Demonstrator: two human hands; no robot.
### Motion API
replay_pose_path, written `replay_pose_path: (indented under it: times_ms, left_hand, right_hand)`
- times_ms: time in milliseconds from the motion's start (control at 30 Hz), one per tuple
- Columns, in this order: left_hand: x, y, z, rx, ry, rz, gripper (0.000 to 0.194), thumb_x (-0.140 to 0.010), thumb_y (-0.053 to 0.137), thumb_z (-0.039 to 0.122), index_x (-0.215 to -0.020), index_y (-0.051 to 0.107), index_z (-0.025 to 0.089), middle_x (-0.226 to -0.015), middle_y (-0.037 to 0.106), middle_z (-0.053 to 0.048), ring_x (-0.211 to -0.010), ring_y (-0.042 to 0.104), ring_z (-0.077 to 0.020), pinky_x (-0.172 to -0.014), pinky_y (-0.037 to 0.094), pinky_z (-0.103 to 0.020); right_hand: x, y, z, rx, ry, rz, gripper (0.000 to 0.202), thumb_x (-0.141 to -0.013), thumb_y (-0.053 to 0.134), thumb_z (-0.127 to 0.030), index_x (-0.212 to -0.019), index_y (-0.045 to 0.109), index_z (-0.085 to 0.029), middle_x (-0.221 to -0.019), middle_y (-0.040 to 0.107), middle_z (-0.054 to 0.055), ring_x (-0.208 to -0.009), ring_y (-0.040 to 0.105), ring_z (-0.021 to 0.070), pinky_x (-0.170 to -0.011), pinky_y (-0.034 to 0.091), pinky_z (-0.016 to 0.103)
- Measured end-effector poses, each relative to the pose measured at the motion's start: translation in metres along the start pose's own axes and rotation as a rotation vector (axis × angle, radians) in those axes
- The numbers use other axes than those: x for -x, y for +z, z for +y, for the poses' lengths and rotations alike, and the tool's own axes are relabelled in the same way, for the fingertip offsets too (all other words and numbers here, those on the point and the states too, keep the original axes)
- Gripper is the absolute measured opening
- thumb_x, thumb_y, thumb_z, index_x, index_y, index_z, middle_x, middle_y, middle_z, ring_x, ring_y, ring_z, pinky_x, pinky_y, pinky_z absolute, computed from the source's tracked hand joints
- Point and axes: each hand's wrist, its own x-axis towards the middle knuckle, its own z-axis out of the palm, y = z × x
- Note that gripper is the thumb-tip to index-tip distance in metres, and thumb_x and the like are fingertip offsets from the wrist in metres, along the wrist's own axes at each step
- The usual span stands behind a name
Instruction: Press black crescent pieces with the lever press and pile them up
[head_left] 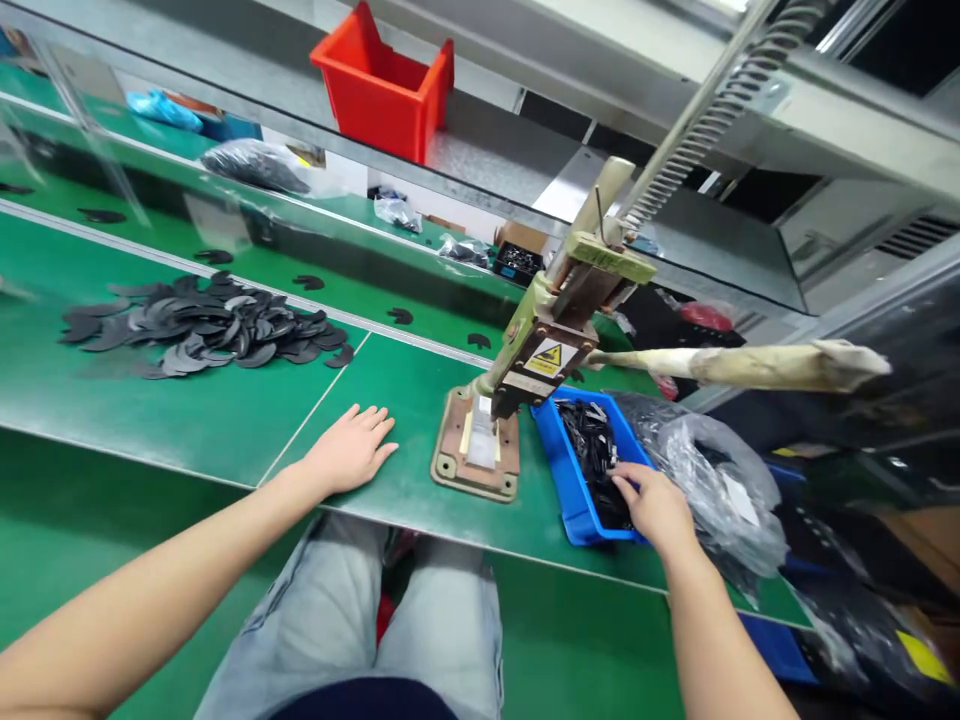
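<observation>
Almost closed right fingers (628, 470), touching black parts (587, 436)

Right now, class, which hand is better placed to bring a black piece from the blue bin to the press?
Probably the right hand: it reaches into the blue bin, at the black pieces. The left hand lies on the green tabletop, across the press from the bin.

1. The way from the left grip (352, 447) to the blue bin (556, 463) is being blocked by the press (536, 345).
2. A narrow strip is being left free along the desk's (414, 395) near edge.
3. The bin's right side is being crowded by a plastic bag (701, 465).
4. Above, space is being crossed by the lever (712, 366).
</observation>
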Motion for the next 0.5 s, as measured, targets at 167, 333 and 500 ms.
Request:
replay_pose_path:
  times_ms: [167, 333, 500]
  left_hand:
    - [0.022, -0.012, -0.017, 0.218, -0.201, 0.123, 0.041, -0.106, 0.042, 0.046, -0.119, 0.073, 0.023, -0.115, 0.082, -0.010, -0.110, 0.076, -0.0285, -0.101, 0.056, -0.042]
    - [0.046, -0.022, -0.020, 0.385, -0.455, 0.113, 0.043, -0.102, 0.049, 0.063, -0.105, 0.069, 0.025, -0.077, 0.076, 0.000, -0.076, 0.073, -0.0228, -0.073, 0.055, -0.034]
    - [0.057, -0.022, 0.026, 0.545, -0.253, 0.272, 0.036, -0.102, 0.054, 0.053, -0.117, 0.067, 0.023, -0.104, 0.076, -0.006, -0.097, 0.074, -0.0226, -0.091, 0.059, -0.037]
  right_hand:
    - [0.005, -0.010, -0.022, -0.223, 0.073, 0.259, 0.042, -0.088, 0.063, -0.058, -0.096, 0.080, -0.020, -0.104, 0.076, 0.013, -0.096, 0.065, 0.0271, -0.104, 0.048, 0.050]
    - [0.027, 0.000, -0.079, -0.579, 0.209, 0.417, 0.043, -0.086, 0.068, -0.061, -0.089, 0.072, -0.018, -0.077, 0.070, 0.005, -0.071, 0.060, 0.0190, -0.078, 0.052, 0.038]
    - [0.069, 0.048, -0.180, -1.003, 0.207, 0.231, 0.041, -0.091, 0.066, -0.062, -0.090, 0.062, -0.021, -0.063, 0.063, -0.003, -0.056, 0.058, 0.0120, -0.058, 0.048, 0.026]
